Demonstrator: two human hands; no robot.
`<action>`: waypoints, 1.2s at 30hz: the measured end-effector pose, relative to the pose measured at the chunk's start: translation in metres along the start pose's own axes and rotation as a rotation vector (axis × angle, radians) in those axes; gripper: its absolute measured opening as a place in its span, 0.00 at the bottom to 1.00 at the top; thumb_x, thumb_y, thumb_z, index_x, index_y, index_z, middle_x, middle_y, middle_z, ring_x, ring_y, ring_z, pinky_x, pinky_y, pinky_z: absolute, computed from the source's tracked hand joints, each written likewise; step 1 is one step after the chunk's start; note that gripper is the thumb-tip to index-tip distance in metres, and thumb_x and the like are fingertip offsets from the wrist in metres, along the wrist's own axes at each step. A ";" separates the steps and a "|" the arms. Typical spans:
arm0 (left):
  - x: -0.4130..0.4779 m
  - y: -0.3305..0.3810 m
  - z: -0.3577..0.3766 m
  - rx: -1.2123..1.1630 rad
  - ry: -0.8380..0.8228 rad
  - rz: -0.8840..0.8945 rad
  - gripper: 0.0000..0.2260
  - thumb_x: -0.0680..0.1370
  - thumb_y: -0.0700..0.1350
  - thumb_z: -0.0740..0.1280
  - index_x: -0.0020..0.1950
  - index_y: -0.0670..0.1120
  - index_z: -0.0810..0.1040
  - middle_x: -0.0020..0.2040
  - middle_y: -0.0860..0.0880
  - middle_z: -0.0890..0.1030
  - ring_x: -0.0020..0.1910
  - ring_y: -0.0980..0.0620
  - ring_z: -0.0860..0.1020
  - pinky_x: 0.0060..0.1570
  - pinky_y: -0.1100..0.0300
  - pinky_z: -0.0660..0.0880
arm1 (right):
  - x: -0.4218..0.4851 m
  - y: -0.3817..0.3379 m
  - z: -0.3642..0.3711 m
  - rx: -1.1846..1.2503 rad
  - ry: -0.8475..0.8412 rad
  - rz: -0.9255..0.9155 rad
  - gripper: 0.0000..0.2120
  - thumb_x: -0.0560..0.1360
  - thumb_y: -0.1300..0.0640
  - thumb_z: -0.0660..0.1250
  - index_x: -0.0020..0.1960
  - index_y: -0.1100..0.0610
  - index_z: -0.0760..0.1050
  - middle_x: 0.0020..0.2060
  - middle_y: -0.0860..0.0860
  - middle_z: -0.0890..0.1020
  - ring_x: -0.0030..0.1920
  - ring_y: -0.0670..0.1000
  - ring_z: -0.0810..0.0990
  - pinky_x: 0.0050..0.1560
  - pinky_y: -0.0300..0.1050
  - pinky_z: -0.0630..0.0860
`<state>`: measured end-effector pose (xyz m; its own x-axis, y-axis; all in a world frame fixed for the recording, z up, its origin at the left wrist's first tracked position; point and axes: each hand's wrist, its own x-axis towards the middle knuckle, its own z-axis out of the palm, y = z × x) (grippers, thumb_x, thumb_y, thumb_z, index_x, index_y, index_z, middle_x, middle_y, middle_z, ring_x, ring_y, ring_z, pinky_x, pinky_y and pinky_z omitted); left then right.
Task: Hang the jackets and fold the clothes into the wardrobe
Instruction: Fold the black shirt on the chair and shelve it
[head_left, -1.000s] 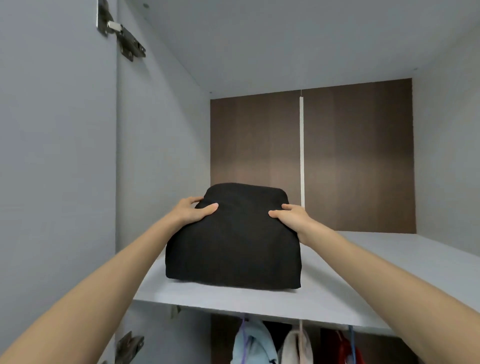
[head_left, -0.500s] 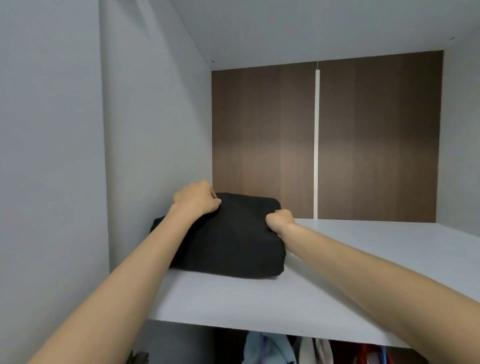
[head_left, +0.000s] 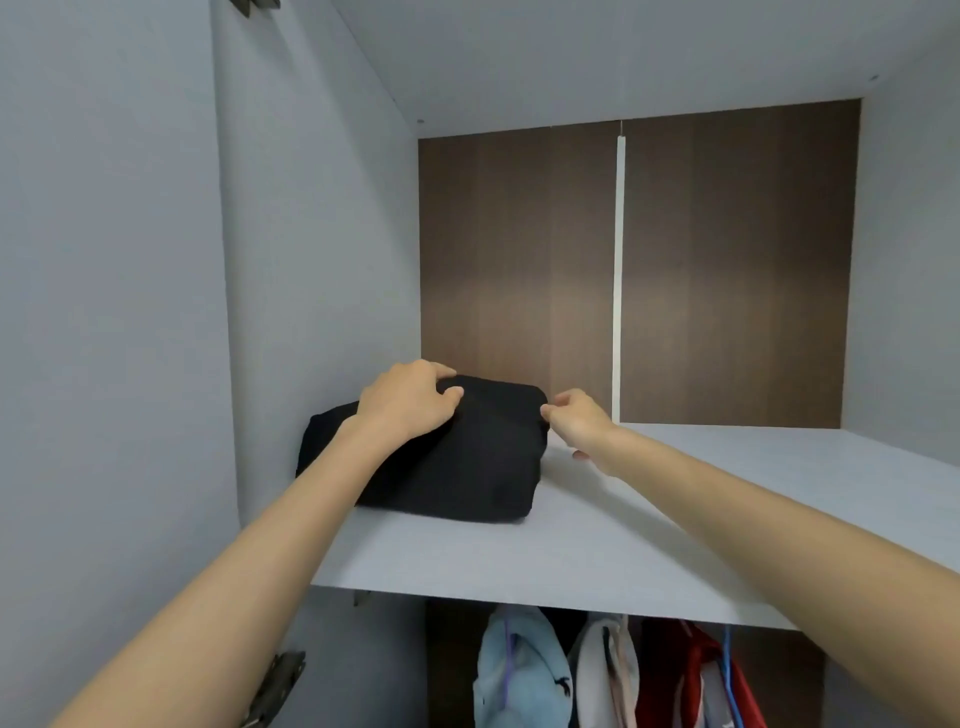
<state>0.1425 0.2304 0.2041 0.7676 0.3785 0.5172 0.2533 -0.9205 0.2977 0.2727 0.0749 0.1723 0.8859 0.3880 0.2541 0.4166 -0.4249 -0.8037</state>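
Note:
A folded black garment lies on the wardrobe's upper grey shelf, pushed against the left side wall. My left hand rests on top of it, with the fingers curled down onto the fabric. My right hand is at the bundle's right upper corner. Its fingers are apart, and only the fingertips touch the edge of the cloth.
The brown back panel with a white vertical strip closes the compartment. Below the shelf hang a light blue jacket, a white garment and a red one on hangers. A door hinge sits at lower left.
The bundle has been pushed deeper and to the left on the shelf. Both fists have loosened, and my right hand has come off the top to the right edge.

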 end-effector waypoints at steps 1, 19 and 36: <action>-0.006 0.009 0.000 -0.008 0.019 0.020 0.19 0.80 0.53 0.61 0.72 0.54 0.70 0.67 0.50 0.75 0.66 0.47 0.73 0.61 0.51 0.72 | -0.008 0.003 -0.011 -0.126 0.052 -0.099 0.19 0.81 0.54 0.56 0.71 0.56 0.65 0.64 0.55 0.73 0.63 0.58 0.71 0.57 0.50 0.72; -0.197 0.159 0.023 -0.086 0.095 0.235 0.19 0.81 0.53 0.60 0.72 0.55 0.68 0.70 0.51 0.73 0.67 0.50 0.71 0.58 0.58 0.69 | -0.212 0.081 -0.154 -0.659 0.197 -0.475 0.16 0.81 0.49 0.59 0.68 0.48 0.70 0.61 0.48 0.78 0.61 0.51 0.75 0.60 0.51 0.74; -0.409 0.156 -0.002 -0.084 -0.017 0.355 0.19 0.81 0.52 0.60 0.72 0.55 0.69 0.67 0.52 0.75 0.61 0.50 0.76 0.55 0.57 0.72 | -0.470 0.135 -0.131 -0.700 0.230 -0.274 0.15 0.81 0.51 0.58 0.67 0.48 0.71 0.57 0.45 0.80 0.58 0.50 0.76 0.56 0.48 0.71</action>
<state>-0.1329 -0.0681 0.0411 0.8089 0.0346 0.5869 -0.0791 -0.9828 0.1670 -0.0606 -0.2718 0.0153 0.7212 0.4067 0.5608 0.5902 -0.7847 -0.1898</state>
